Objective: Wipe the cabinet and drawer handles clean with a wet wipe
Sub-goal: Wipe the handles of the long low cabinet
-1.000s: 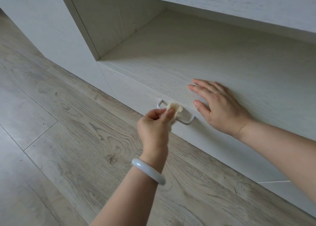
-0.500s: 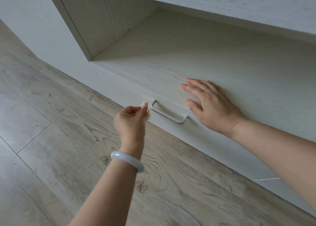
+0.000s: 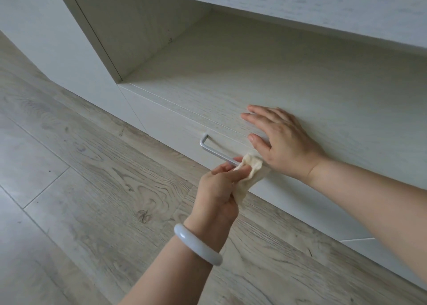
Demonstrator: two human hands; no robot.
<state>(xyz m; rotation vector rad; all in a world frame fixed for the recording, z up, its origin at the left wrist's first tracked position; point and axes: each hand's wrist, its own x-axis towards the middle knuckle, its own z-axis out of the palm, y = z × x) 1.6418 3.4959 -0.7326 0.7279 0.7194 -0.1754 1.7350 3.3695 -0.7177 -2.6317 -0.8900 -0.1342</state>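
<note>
The left hand (image 3: 218,189) pinches a crumpled cream wet wipe (image 3: 249,173) around the right end of the silver drawer handle (image 3: 216,151), fingers curled so the cloth wraps the bar rather than only brushing its front. The right hand (image 3: 280,143) lies flat with fingers straight on the shelf (image 3: 231,92) above the drawer front (image 3: 171,129), probably steadying the person while the closed drawer takes the rubbing.

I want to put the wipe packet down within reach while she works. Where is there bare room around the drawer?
The shelf above the drawer lies bare left of and behind the right hand. The floor left of the left hand is bare too. It is crowded at the handle's right end, where the wipe and both hands meet.
</note>
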